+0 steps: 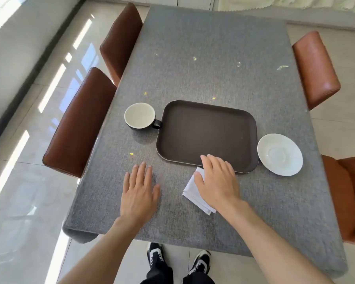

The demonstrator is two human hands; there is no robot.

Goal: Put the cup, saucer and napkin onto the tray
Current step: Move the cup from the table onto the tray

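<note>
A dark brown rectangular tray [207,134] lies in the middle of the grey-clothed table with nothing on it. A black cup [140,116] with a white inside stands just left of the tray, its handle touching the tray's rim. A white saucer [280,154] lies just right of the tray. A folded white napkin [194,191] lies in front of the tray, partly under my right hand [217,181], which rests flat on it with fingers reaching the tray's near rim. My left hand [139,191] lies flat and open on the cloth, left of the napkin.
Brown leather chairs stand along the left side [78,124] and the right side [316,68] of the table. The table's near edge [172,242] is close to my feet. Small bright specks dot the cloth beyond the tray.
</note>
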